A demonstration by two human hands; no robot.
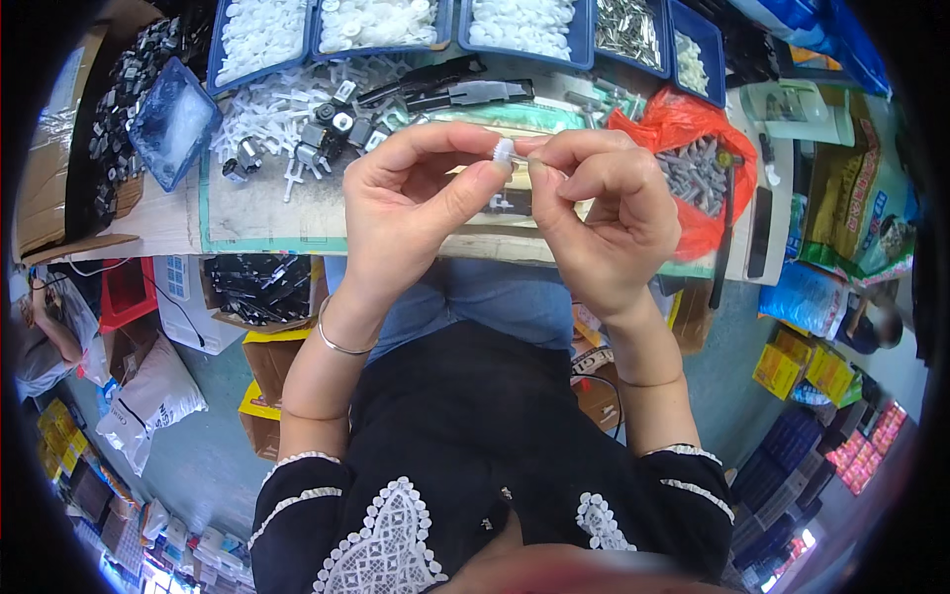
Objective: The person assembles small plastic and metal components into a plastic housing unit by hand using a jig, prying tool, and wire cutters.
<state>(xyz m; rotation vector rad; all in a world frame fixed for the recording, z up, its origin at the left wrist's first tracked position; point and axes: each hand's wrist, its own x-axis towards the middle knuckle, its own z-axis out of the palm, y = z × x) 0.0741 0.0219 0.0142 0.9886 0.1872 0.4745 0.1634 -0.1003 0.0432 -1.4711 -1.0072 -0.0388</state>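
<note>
Above the table's near edge, my left hand (401, 203) pinches a small white toothed gear (503, 150) between thumb and fingertips. Close against it, my right hand (614, 203) has thumb and forefinger closed on a thin metal pin (522, 160), which meets the gear's side. How far the pin sits in the gear cannot be made out. Behind my left hand lie several grey and black small housings (336, 124) and a heap of white plastic shafts (272, 114). Long black casings (465, 94) rest beyond my fingers.
Blue trays of white parts (381, 48) and one of metal pins (628, 35) line the back. An open red plastic bag (705, 238) with grey parts (693, 173) stands right. An empty-looking blue tray (173, 129) tilts at left. Boxes (259, 297) flank my legs below the tabletop.
</note>
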